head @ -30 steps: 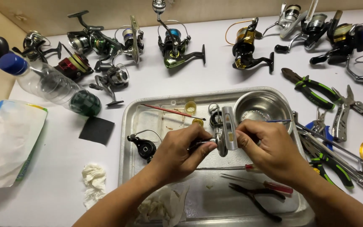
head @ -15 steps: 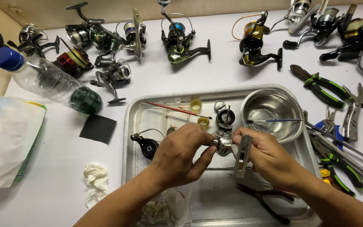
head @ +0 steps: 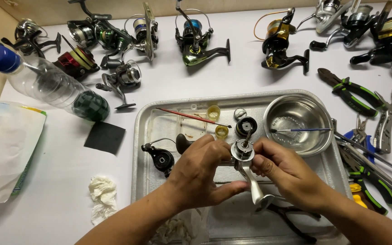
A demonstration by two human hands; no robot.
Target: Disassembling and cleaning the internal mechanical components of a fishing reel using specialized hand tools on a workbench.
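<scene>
While the head view is the only one supplied, it shows both hands over a metal tray (head: 159,118) on a white table (head: 60,190); the left hand (head: 200,170) is closed around the silver reel body (head: 246,168), thumb under its foot, fingers curled over the top; the right hand (head: 280,170) is pinched shut on the round upper end of the same part, fingertips meeting beside it; the reel body is held just above the tray's middle, its foot pointing down toward the person. In the tray lie a steel bowl (head: 298,122) with a small brush (head: 300,130) across its rim, a red-handled brush (head: 191,116), two small yellow cups (head: 213,112), a black rotor part (head: 161,159) and black pliers (head: 291,218). Beyond the tray stand several spinning reels (head: 196,41); to the left lies a plastic bottle (head: 46,84); green-handled pliers (head: 352,93) lie to the right.
</scene>
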